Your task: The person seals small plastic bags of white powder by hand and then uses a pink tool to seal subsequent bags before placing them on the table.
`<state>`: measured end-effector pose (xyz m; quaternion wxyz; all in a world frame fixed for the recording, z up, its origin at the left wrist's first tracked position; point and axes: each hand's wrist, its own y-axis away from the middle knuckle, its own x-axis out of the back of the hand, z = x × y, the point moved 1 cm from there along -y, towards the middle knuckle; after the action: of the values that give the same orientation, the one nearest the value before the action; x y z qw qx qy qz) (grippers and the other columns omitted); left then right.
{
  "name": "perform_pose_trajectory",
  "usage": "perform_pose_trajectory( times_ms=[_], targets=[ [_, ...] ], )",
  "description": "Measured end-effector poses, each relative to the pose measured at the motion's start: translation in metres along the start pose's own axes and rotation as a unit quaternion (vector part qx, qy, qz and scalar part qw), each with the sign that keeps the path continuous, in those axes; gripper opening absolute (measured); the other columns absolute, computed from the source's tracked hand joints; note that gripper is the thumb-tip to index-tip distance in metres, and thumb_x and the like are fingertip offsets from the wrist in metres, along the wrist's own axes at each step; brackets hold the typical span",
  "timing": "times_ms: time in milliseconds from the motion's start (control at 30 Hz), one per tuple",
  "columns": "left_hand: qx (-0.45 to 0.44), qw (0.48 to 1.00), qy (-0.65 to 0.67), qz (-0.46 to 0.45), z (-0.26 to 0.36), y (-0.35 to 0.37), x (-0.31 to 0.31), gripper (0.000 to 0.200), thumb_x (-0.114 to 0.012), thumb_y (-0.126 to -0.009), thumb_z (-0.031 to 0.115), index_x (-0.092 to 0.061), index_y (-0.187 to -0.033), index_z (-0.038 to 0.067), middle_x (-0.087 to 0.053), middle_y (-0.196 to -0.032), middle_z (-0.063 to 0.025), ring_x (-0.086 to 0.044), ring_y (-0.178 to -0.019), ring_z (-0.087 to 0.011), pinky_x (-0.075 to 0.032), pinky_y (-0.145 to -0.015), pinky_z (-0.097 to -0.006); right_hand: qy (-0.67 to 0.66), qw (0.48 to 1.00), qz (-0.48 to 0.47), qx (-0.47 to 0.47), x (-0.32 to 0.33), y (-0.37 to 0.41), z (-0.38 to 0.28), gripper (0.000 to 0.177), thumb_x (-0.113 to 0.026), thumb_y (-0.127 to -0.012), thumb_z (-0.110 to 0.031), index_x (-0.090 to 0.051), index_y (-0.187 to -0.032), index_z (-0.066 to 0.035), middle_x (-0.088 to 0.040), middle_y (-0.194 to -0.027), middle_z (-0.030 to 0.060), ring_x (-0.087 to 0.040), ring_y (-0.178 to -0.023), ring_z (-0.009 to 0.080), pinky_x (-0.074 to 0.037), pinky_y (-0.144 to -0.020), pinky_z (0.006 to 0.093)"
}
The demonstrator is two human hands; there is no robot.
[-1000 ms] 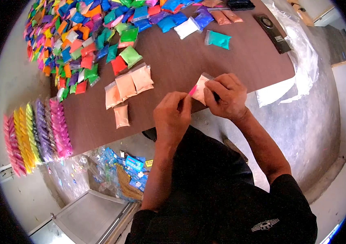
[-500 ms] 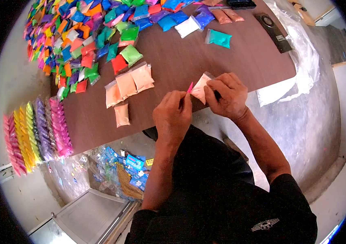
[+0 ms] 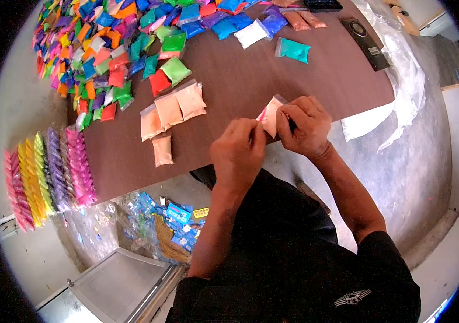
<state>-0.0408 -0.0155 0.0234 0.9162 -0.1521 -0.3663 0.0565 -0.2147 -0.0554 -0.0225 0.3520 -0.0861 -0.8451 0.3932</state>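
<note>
My right hand (image 3: 306,126) is closed on the edge of a small clear packet of peach powder or clay (image 3: 272,115), held up near the table's front edge. The fingers of my left hand (image 3: 238,153) pinch a thin pink pointed tool (image 3: 262,114), whose tip overlaps the packet's left side. Most of the tool is hidden in the fist. To the left of my hands, several peach packets (image 3: 169,110) lie overlapping on the table, with one more peach packet (image 3: 162,149) just below them.
A large heap of coloured packets (image 3: 100,54) covers the brown table's (image 3: 229,86) far left. Twisted coloured strips (image 3: 51,169) hang at its left end. A teal packet (image 3: 296,50) and a black box (image 3: 367,43) lie toward the right. White plastic sheeting (image 3: 402,75) hangs off the right edge.
My left hand has moved right, closer to my right hand, and the pink tool now lies across the packet's edge. The packet has turned slightly more upright.
</note>
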Motion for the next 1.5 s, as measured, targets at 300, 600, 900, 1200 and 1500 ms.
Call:
perform_pose_trajectory(
  times_ms=[300,600,900,1200,1500],
  targets=[
    [0.04,0.998,-0.048,-0.028,-0.011,-0.004,0.004,0.008,-0.072,-0.091,0.008,-0.07,-0.09,0.001,-0.07,-0.082,-0.0142,-0.07,-0.071,-0.0277,-0.054,-0.064,-0.0363,-0.01,1.0,-0.003,-0.004,0.001,-0.004,-0.003,0.012,-0.078,-0.077,-0.01,-0.071,-0.087,-0.009,-0.065,-0.082,0.006,-0.065,-0.072,0.0262,-0.054,-0.064,0.0364],
    [0.034,0.999,-0.011,-0.008,-0.007,0.003,-0.005,0.009,-0.073,-0.092,0.009,-0.071,-0.09,0.0,-0.071,-0.082,-0.0142,-0.071,-0.071,-0.0257,-0.054,-0.065,-0.0361,0.007,1.0,-0.015,0.016,0.005,-0.004,-0.001,0.016,-0.077,-0.079,-0.011,-0.074,-0.094,-0.009,-0.071,-0.098,0.0076,-0.07,-0.086,0.0267,-0.058,-0.074,0.0366],
    [0.024,0.999,0.028,-0.015,-0.006,0.013,-0.006,0.009,-0.074,-0.091,0.009,-0.071,-0.091,0.0,-0.071,-0.082,-0.0154,-0.071,-0.07,-0.0247,-0.054,-0.064,-0.0353,0.006,1.0,-0.01,-0.01,0.001,-0.001,-0.001,0.012,-0.079,-0.079,-0.015,-0.072,-0.087,-0.009,-0.071,-0.095,0.0078,-0.069,-0.085,0.0271,-0.058,-0.072,0.0368],
    [0.042,0.999,0.011,0.0,-0.006,0.008,0.001,0.01,-0.074,-0.092,0.009,-0.07,-0.091,-0.001,-0.071,-0.081,-0.015,-0.071,-0.07,-0.0234,-0.054,-0.063,-0.0349,0.014,1.0,-0.018,-0.021,0.002,0.0,-0.001,0.013,-0.08,-0.079,-0.016,-0.071,-0.085,-0.01,-0.07,-0.095,0.0071,-0.069,-0.084,0.0267,-0.057,-0.071,0.0368],
    [0.074,0.997,0.02,0.016,-0.011,0.005,0.008,0.007,-0.072,-0.091,0.007,-0.069,-0.091,0.001,-0.069,-0.082,-0.0153,-0.069,-0.07,-0.0284,-0.054,-0.064,-0.0376,0.011,1.0,-0.023,-0.012,-0.001,-0.001,-0.002,0.014,-0.079,-0.08,-0.016,-0.074,-0.091,-0.01,-0.071,-0.097,0.0056,-0.069,-0.086,0.0262,-0.057,-0.073,0.0363]
  ],
)
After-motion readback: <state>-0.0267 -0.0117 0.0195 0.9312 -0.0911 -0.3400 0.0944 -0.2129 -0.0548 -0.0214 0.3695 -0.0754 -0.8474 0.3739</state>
